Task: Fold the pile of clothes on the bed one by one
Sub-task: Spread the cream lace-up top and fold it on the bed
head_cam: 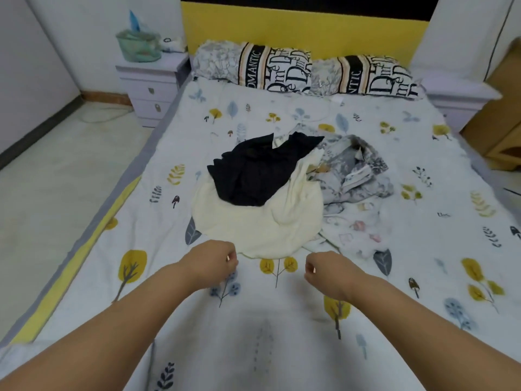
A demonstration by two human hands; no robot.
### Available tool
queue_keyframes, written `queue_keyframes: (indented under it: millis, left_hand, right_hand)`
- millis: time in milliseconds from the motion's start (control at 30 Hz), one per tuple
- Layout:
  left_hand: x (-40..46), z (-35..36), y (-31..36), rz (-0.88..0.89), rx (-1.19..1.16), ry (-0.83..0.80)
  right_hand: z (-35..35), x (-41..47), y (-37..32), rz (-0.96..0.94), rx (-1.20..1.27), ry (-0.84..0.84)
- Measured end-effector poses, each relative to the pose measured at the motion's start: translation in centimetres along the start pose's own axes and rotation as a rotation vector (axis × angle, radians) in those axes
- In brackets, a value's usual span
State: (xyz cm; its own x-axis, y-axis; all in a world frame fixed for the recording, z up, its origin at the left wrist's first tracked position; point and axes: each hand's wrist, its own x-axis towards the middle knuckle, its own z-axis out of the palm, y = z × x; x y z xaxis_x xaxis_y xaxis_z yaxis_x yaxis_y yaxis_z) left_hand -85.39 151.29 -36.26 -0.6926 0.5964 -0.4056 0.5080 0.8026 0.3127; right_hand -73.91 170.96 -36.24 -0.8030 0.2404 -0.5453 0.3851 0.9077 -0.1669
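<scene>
Two bare hands reach out over the bed point(282, 348), just short of the heap of clothes. The left hand point(210, 262) sits at about seven o'clock from the pile, fingers curled in; the right hand point(328, 270) at five o'clock, curled likewise. Neither seems to pinch cloth, though the fingertips are hard to make out. A black garment point(253, 170) lies crumpled on top of a cream garment point(253, 224), whose near hem ends between the hands. At three o'clock from them, touching, lies a grey patterned garment point(355, 170). Two pillows point(282, 70) rest at twelve o'clock.
</scene>
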Motion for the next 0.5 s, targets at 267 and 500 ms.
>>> queue_keyframes:
  millis: [267,500]
  left_hand:
    - [10.5,4.2,3.2,-0.025,0.024,0.002]
    - [18.2,9.4,3.2,-0.095,0.085,-0.013]
  right_hand:
    - [-0.4,8.1,6.9,0.081,0.042,0.105]
    - [1.8,16.3,8.5,0.067,0.041,0.281]
